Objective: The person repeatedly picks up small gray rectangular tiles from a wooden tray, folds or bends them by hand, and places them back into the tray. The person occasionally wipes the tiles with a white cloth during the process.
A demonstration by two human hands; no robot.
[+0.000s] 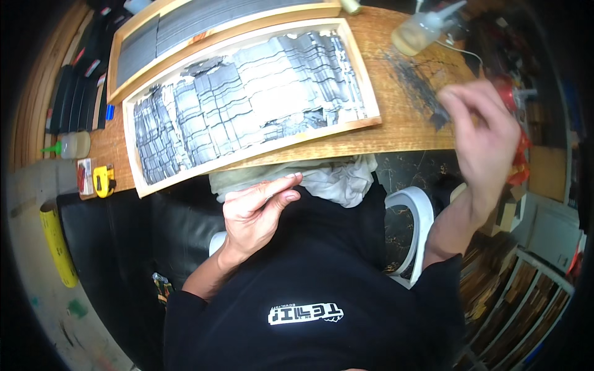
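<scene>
My left hand hovers near my lap, just below the wooden table's front edge, fingers loosely curled with nothing in them, next to a crumpled pale cloth. My right hand is raised and blurred over the table's right end, fingers spread, near a black smear on the wood; whether it pinches anything is unclear. In front of me lies a wooden-framed panel covered with grey and black tile-like strips.
A second framed panel with dark strips lies behind the first. A squeeze bottle lies at the far right, another bottle and a yellow tape measure at the left. White chair arm beside me.
</scene>
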